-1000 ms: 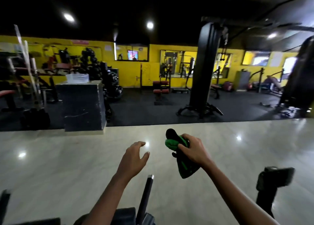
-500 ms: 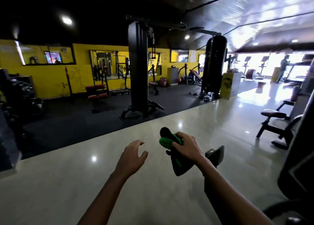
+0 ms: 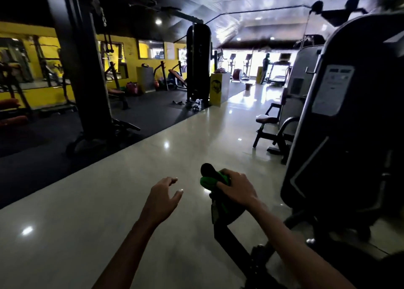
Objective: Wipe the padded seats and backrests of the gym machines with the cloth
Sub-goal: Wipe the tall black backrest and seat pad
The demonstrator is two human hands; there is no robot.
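My right hand (image 3: 238, 188) grips a bunched green and black cloth (image 3: 213, 179) in front of me, above the shiny floor. My left hand (image 3: 161, 198) hovers beside it on the left, fingers loosely spread and holding nothing. A large black weight machine (image 3: 349, 118) stands close on my right. Beyond it a small padded seat (image 3: 266, 119) on a black frame sits by a grey machine (image 3: 299, 87). Red padded benches (image 3: 11, 111) show at the far left on the dark mat.
A black cable tower (image 3: 87, 70) rises at left on the dark rubber mat (image 3: 54, 153), another black column (image 3: 197, 63) farther back. A black machine bar (image 3: 231, 240) lies under my right arm. A person (image 3: 265, 69) stands far off by the treadmills. The polished floor (image 3: 131, 190) stretches ahead.
My view has swung to the right: the cable tower moved to the left and the black weight machine came in close on the right. Both hands kept their pose, cloth still gripped.
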